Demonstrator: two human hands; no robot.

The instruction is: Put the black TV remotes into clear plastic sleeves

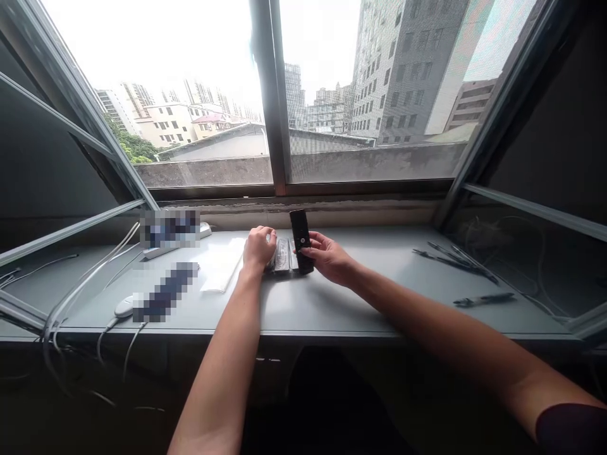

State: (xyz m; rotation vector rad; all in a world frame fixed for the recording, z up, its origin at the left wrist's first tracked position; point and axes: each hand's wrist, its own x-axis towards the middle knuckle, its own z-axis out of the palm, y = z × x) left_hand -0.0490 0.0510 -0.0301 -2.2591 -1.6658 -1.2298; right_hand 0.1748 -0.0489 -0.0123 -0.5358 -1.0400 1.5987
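At the left of the pale desk, white cables hang over the near edge. Far back on that side sits a white strip, mostly hidden by a blurred patch, and nearer lies a white rounded piece beside another blurred patch. Next comes a white sheet, flat on the desk, just left of the left hand. That hand's fingers are bent at the left end of a clear packet; from where I stand I can't tell whether they grip it. The packet looks shiny and see-through, with a dark near edge, and lies between the two hands. At its right end stands a slim black device, long and narrow, nearly upright with its top leaning a touch left, a small pale round spot about halfway down its face. The right hand has it pinched from the right, thumb in front. Well apart, over on the right, are some thin dark tools, and nearer, a pen lying on its own
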